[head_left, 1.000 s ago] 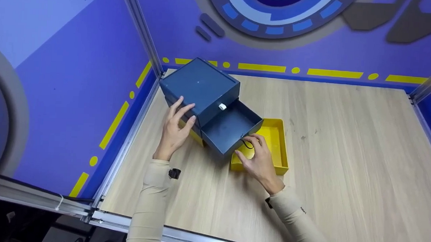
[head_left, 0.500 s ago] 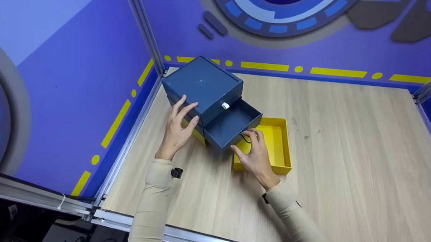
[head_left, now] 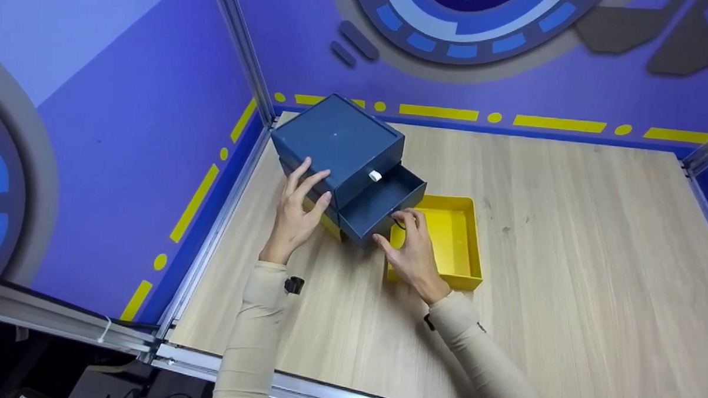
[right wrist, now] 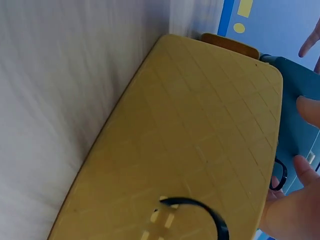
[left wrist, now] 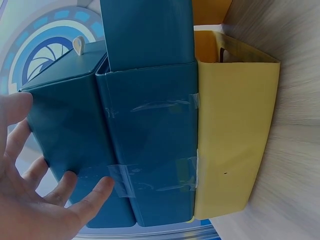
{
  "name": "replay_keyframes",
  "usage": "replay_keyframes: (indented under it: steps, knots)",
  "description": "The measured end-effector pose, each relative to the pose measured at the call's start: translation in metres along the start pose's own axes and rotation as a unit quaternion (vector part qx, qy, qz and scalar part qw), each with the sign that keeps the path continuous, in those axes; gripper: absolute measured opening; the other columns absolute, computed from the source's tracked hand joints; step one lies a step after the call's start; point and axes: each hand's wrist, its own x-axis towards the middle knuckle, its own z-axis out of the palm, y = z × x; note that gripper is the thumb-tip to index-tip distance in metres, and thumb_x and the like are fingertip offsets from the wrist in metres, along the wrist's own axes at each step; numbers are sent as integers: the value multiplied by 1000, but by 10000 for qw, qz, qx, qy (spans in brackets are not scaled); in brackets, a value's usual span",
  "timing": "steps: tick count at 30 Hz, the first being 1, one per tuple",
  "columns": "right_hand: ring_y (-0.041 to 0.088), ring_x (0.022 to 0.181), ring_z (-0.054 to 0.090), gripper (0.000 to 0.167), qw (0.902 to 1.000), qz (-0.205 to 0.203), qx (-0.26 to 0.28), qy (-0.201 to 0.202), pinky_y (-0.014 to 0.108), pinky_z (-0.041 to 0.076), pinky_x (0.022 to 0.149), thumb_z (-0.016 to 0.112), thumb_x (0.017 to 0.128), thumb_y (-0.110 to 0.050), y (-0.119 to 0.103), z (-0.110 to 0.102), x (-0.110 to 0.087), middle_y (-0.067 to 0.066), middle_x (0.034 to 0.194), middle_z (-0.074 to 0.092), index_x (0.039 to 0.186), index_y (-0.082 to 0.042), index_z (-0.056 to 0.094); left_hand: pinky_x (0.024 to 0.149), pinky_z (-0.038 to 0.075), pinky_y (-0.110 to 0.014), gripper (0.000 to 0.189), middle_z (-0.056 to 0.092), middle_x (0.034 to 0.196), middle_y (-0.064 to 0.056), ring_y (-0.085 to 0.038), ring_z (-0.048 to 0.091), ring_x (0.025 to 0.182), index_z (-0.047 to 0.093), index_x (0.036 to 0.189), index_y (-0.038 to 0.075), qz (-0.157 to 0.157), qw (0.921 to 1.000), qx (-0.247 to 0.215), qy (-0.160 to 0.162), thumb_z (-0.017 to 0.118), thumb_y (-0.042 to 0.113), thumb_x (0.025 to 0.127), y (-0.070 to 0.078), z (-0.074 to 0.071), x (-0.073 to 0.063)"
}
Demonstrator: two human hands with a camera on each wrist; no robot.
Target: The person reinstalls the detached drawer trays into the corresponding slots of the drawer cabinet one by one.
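A dark blue drawer cabinet (head_left: 338, 139) stands on the table at an angle, a white pull tab (head_left: 375, 176) on its upper drawer. Below, the middle blue drawer (head_left: 378, 203) juts part way out, its inside visible. My right hand (head_left: 414, 257) has thumb and fingertips against that drawer's front, around its black pull loop (right wrist: 285, 175). My left hand (head_left: 294, 226) rests spread against the cabinet's left side and upper edge; the left wrist view shows its fingertips on the top blue section (left wrist: 75, 125). A yellow case (left wrist: 235, 140) forms the bottom tier.
An open yellow drawer (head_left: 452, 241) sits on the wooden table (head_left: 564, 259) in front of the cabinet, under my right hand. Its front carries a black loop (right wrist: 217, 220). Purple panels (head_left: 157, 98) border the table's left and back sides, with a metal rail along the front.
The middle blue drawer has slid further into the cabinet, my right hand moving with it toward the back left. My left hand stays against the cabinet; the whole head view has shifted slightly.
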Motion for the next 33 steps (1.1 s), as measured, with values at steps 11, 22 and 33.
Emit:
replay_keyframes:
  steps: [11,22,33]
  knots:
    - [37,134,58,57,9996,159,-39,-214,51,49,117,82,95,-34,1,11,8,19,152,47,139,-7,58,127,29,-62,41,34,174,-8,-33,29,162,65,147,23,-61,9999,78,38,66,29,107,0,2,-3]
    - [34,133,58,56,9990,308,-84,-314,50,48,119,79,97,-39,1,18,25,16,154,46,139,-9,57,127,29,-63,42,33,174,-7,-32,28,162,65,148,24,-45,10000,62,59,65,31,107,1,0,1]
    - [32,135,57,55,9989,365,19,-280,47,43,123,78,98,-37,-1,29,35,15,152,49,140,-9,57,126,30,-64,42,34,174,-8,-35,29,162,64,148,22,44,9999,75,64,66,30,106,-1,2,0]
